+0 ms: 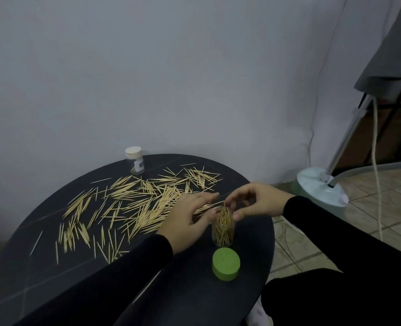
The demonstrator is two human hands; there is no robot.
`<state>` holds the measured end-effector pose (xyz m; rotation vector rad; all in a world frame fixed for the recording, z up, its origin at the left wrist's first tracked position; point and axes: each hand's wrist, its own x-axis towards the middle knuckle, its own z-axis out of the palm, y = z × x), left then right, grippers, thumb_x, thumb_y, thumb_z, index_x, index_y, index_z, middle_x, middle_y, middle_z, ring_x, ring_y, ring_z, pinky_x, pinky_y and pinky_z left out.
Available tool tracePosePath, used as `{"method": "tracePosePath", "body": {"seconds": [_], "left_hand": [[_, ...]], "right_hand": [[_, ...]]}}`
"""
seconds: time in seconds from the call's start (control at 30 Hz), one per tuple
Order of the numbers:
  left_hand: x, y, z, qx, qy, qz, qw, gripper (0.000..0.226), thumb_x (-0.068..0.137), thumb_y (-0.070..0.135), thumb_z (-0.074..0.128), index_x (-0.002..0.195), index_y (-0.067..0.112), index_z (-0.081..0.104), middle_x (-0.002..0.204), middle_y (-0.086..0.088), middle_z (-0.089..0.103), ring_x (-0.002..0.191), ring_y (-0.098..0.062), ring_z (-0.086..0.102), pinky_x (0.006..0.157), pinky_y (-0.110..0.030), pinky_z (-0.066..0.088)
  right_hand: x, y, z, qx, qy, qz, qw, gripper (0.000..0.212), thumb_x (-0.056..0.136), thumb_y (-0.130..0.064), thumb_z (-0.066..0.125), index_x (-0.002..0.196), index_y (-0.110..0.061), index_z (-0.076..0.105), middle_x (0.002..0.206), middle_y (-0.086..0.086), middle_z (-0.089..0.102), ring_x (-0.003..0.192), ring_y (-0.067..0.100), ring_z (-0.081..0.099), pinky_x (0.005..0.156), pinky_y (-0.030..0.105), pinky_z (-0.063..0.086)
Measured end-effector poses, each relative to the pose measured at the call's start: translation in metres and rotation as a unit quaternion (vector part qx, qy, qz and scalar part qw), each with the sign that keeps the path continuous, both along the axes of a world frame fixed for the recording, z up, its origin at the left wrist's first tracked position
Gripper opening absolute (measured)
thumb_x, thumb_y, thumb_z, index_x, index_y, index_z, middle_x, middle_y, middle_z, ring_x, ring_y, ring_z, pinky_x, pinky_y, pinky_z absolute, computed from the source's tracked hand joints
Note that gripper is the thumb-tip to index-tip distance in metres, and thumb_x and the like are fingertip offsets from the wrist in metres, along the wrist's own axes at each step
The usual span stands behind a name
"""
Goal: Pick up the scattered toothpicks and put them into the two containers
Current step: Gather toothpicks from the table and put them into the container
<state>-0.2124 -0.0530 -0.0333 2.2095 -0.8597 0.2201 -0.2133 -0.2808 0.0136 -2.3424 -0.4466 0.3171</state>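
Dark round table [194, 300] against a pale wall. Both hands meet over the open clear jar [223, 229], already well filled: right hand [258, 201] curled above its mouth, pinching something too small to tell; left hand [190, 217] loosely spread, thumb beside the rim. Filling seems underway. Next, gather toothpicks [133, 203] left of the fingers. Green lid [226, 263] sits below; capped jar [136, 162] far back near the edge.

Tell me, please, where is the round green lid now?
In the head view, the round green lid lies on the dark round table, near its right front edge, just in front of the clear container of toothpicks that the two hands work over.
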Motion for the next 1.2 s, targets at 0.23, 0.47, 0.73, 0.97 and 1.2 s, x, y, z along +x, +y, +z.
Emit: {"method": "tracePosePath", "body": {"seconds": [0.23, 0.47, 0.73, 0.97, 1.2], "left_hand": [[0.000, 0.000, -0.003, 0.117, -0.095, -0.042, 0.988, 0.054, 0.090, 0.055, 0.024, 0.139, 0.039, 0.041, 0.148, 0.016, 0.034, 0.131, -0.005, 0.021, 0.105, -0.026, 0.021], [0.006, 0.006, 0.001, 0.123, -0.161, -0.044, 0.978, 0.046, 0.093, 0.045, 0.034, 0.133, 0.032, 0.053, 0.141, 0.008, 0.045, 0.126, -0.011, 0.031, 0.101, -0.032, 0.031], [0.010, 0.009, -0.003, 0.018, -0.090, 0.016, 0.996, 0.042, 0.095, 0.043, 0.033, 0.131, 0.032, 0.052, 0.130, 0.014, 0.046, 0.120, 0.000, 0.032, 0.095, -0.017, 0.022], [0.015, 0.009, -0.021, 0.210, -0.006, 0.118, 0.970, 0.021, 0.091, 0.045, 0.054, 0.109, 0.037, 0.061, 0.110, 0.012, 0.055, 0.102, -0.010, 0.039, 0.089, -0.027, 0.037], [0.022, 0.007, -0.019, 0.201, -0.006, 0.142, 0.969, 0.018, 0.091, 0.044, 0.053, 0.097, 0.032, 0.065, 0.102, 0.011, 0.060, 0.100, -0.012, 0.044, 0.088, -0.030, 0.041]], "right_hand": [[-0.002, 0.004, 0.001, -0.083, 0.029, 0.006, 0.996, 0.039, 0.069, -0.039, 0.082, 0.103, -0.042, 0.062, 0.086, -0.023, 0.062, 0.071, -0.017, 0.050, 0.062, 0.010, 0.035], [0.000, 0.005, 0.003, -0.103, 0.037, -0.003, 0.994, 0.047, 0.071, -0.038, 0.081, 0.114, -0.034, 0.063, 0.089, -0.022, 0.060, 0.072, -0.016, 0.051, 0.061, 0.009, 0.036], [0.011, 0.005, -0.005, -0.164, 0.046, -0.012, 0.985, 0.031, 0.082, -0.018, 0.074, 0.108, -0.031, 0.063, 0.091, -0.011, 0.064, 0.064, -0.002, 0.050, 0.059, 0.012, 0.036], [0.030, 0.012, -0.020, -0.178, -0.034, -0.057, 0.982, 0.024, 0.088, -0.025, 0.067, 0.112, -0.028, 0.064, 0.095, -0.013, 0.059, 0.082, 0.000, 0.052, 0.072, 0.015, 0.041], [0.048, 0.026, -0.030, -0.213, -0.053, -0.037, 0.975, 0.023, 0.086, -0.030, 0.069, 0.109, -0.031, 0.067, 0.103, -0.013, 0.056, 0.100, 0.006, 0.053, 0.092, 0.029, 0.048]]}}
